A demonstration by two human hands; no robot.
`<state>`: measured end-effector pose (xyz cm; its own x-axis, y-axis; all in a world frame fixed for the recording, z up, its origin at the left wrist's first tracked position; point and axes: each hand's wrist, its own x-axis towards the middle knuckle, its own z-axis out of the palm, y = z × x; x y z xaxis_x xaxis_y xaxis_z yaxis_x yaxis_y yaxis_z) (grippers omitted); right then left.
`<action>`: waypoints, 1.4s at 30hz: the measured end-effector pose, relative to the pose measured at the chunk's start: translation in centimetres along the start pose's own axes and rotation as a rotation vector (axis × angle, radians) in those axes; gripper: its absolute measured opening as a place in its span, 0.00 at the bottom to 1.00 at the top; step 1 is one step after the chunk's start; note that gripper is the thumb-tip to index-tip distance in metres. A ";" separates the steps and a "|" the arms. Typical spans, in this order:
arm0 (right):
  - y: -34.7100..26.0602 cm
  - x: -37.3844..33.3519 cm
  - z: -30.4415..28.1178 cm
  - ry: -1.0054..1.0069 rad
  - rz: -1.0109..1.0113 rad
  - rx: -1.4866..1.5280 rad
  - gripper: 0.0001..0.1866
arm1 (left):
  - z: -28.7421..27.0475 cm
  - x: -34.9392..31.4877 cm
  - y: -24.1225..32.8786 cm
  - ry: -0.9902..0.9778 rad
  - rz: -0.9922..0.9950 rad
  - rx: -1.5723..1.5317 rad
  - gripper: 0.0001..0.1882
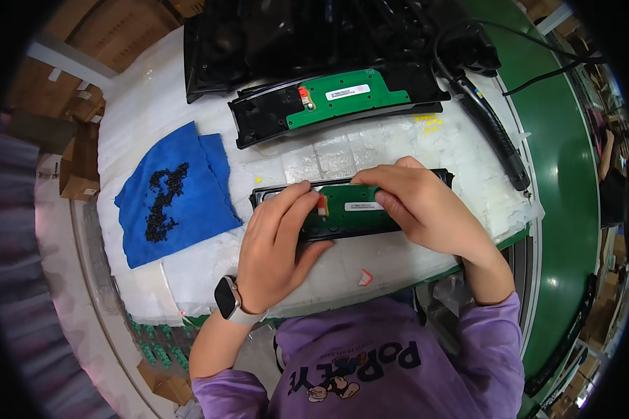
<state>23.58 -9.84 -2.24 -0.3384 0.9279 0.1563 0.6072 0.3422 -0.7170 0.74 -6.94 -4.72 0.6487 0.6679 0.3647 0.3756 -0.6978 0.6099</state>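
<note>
While lying in black housing (332, 237), green board (339, 218): on white table (405, 260).
Left hand (269, 241): half closed around black housing.
Right hand (416, 199): curled at green board, hold unclear.
Beyond: second housing (265, 115), corded screwdriver (490, 129).
Leftward: black bits (162, 206) on blue cloth (206, 174).
Blocked: board's right end, behind fingers (391, 180).

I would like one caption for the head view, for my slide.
Left hand and right hand at a green circuit board over a black housing.
</note>
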 end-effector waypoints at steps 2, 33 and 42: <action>0.0 0.0 0.0 -0.023 0.018 0.013 0.16 | 0.0 -0.1 0.1 0.002 -0.012 0.000 0.32; -0.6 -0.6 -1.0 0.162 0.003 -0.261 0.16 | -0.6 0.2 0.8 0.081 0.020 0.126 0.23; -1.0 -0.9 -1.2 0.148 0.015 -0.250 0.16 | -9.9 -2.6 -6.5 0.200 -0.486 0.972 0.08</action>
<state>24.17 -10.86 -0.81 -0.2308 0.9383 0.2574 0.7760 0.3371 -0.5330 -10.00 -1.57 -2.66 0.2053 0.8947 0.3968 0.9784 -0.1969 -0.0622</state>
